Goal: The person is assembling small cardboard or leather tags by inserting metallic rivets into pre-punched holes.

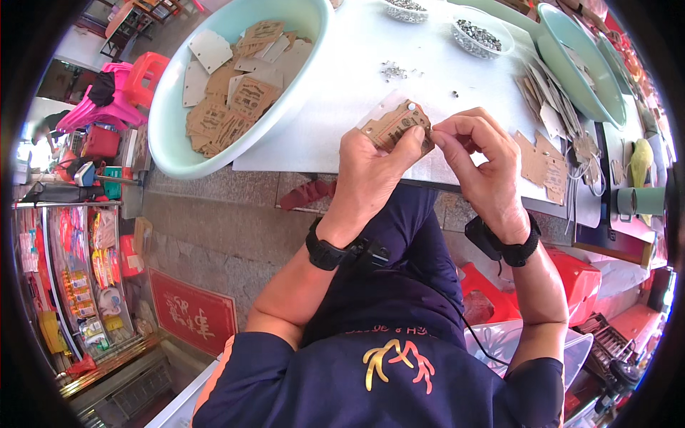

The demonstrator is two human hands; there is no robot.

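Observation:
My left hand grips a brown printed cardboard tag above the table's near edge, thumb pressed on its face. A whitish, partly clear piece shows behind the tag, and a small white round spot sits near its top. At the tag's right edge, my right hand is closed in a pinch, thumb against forefinger. Whatever lies between those fingertips is too small to make out. Beyond the hands, small loose metal pieces are scattered on the white table.
Left on the table, a mint-green basin holds many brown and white tags. Bowls of metal pieces stand at the back. To the right are stacked tags, flat brown tags, white cords and another green basin. Red stools stand below.

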